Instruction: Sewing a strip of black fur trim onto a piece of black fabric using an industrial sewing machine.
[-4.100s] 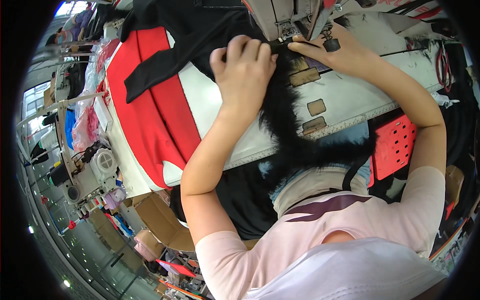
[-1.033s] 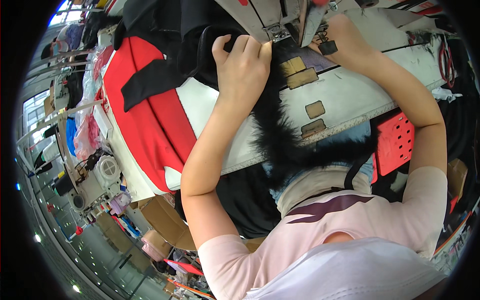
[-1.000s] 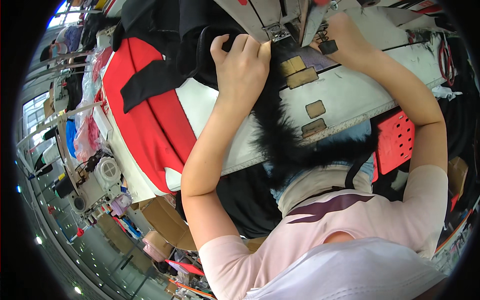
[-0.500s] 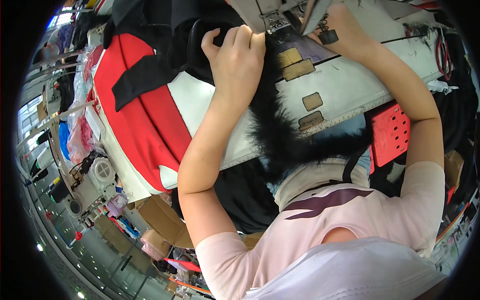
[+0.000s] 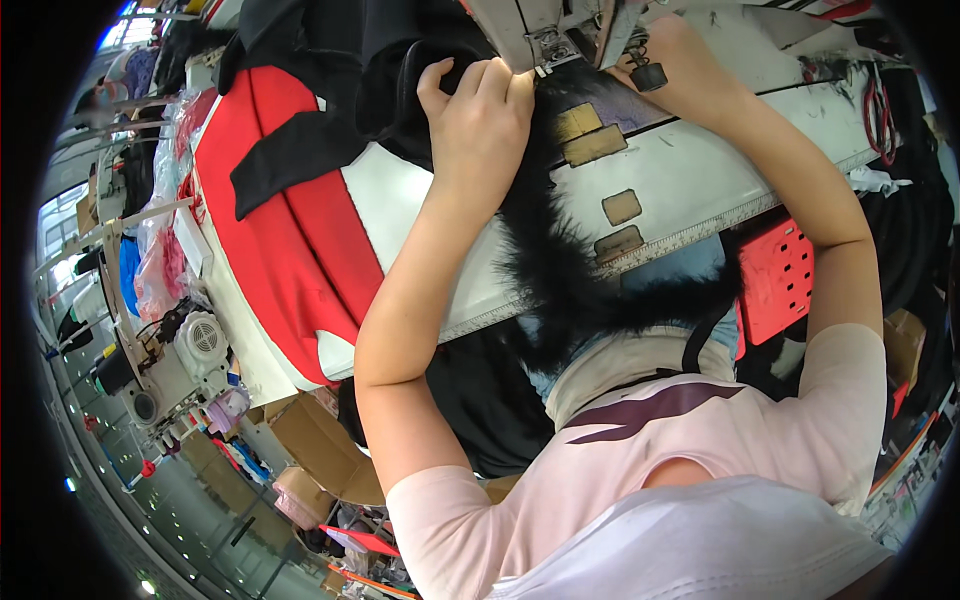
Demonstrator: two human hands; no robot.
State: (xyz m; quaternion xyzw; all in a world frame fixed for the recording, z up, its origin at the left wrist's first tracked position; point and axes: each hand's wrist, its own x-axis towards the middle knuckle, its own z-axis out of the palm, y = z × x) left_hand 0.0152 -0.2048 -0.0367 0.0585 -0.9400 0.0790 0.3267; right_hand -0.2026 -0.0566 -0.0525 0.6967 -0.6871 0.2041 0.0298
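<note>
My left hand (image 5: 478,130) grips bunched black fabric (image 5: 300,40) with fingertips beside the sewing machine's needle area (image 5: 548,52); its fingers are curled. From it, a fluffy black fur trim (image 5: 555,280) runs down over the table edge and across my lap. My right hand (image 5: 680,80) is behind the machine's head (image 5: 515,20) on the needle's right, its fingers largely hidden, so their hold is unclear. A black fabric strip (image 5: 280,150) lies across red fabric (image 5: 300,260) left of my hands.
The white table (image 5: 400,180) has a measuring strip along its front edge. A red perforated panel (image 5: 775,285) is below it at right. Red loops (image 5: 880,120) hang at the right end. Left are another machine's motor (image 5: 205,340), plastic bags and a cardboard box (image 5: 320,450).
Since the oldest frame, black fabric has bunched up around my left hand, which sits slightly higher. My right hand has moved up behind the machine head, hiding its fingertips.
</note>
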